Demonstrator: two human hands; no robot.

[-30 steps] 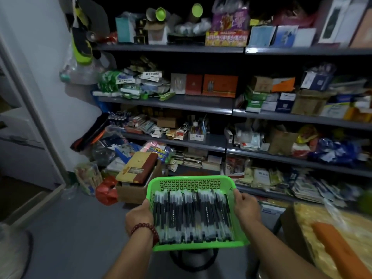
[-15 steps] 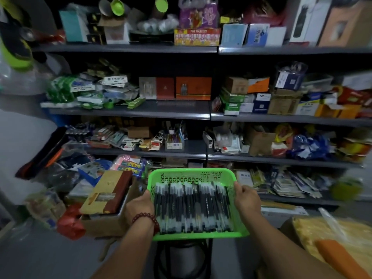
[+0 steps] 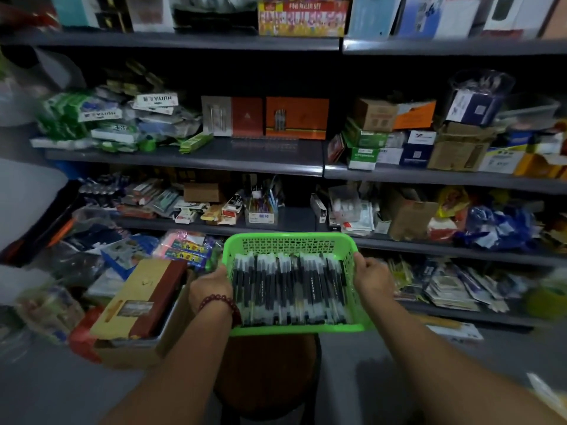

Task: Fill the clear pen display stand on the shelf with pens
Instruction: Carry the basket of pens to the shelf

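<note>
Both hands are locked on. The left hand (image 3: 211, 289) has its grip curled over the left rim of the green basket (image 3: 288, 245), thumb on top of the edge. The right hand (image 3: 372, 279) has its grip clamped on the right rim the same way. A dark red bead bracelet (image 3: 219, 302) sits on the left wrist. The basket is held level and low in front of the body, packed with pens (image 3: 288, 286). They are black-and-clear barrels lying side by side, running front to back across the whole floor of it.

Right below is a dark round stool (image 3: 267, 369), and I cannot tell whether the basket touches the seat. Off to the left on the floor is an open cardboard box (image 3: 129, 351) with a yellow-and-maroon case (image 3: 144, 302) lying across its top.

Now the grey shelving. On the shelf just past the basket's far wall, a small tub of coloured pens (image 3: 260, 210) stands upright among scattered packets. One shelf up is the clear pen display stand (image 3: 264, 143), sitting near the shelf's front edge just before the orange boxes (image 3: 297, 118). It is well apart from the basket and faint in this dim light. On the top shelf is a box marked FINE RULER SET (image 3: 302, 19).
</note>
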